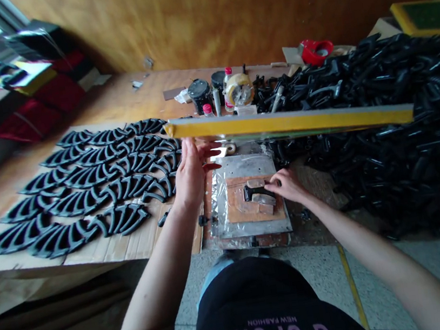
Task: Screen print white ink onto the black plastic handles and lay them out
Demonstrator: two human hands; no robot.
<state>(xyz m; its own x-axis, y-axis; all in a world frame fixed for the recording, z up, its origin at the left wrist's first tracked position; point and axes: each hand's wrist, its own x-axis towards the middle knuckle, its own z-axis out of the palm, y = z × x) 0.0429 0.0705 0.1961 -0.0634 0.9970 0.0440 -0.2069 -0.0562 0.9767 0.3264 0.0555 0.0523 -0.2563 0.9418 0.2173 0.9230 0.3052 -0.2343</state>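
My left hand [190, 176] is raised at the left end of a long yellow-edged frame [291, 121], seen edge-on above the bench. Its fingers are spread just under the frame, with the topmost one at the lower edge; I see no grip around it. Below, my right hand [288, 185] pinches the right end of a small black curved plastic part [258, 191]. This part lies between clear blocks [263, 198] on a brown board [238, 211], which sits on a grey metal plate [225, 230] partly covered with clear film.
Rows of black curved parts [97, 193] lie on cardboard at left. A large heap of similar black parts [399, 161] fills the right side. Behind the frame stand black tubs [199, 96], red-capped bottles [207, 110] and a tape roll [239, 90]. Red tape [315, 52] lies farther back.
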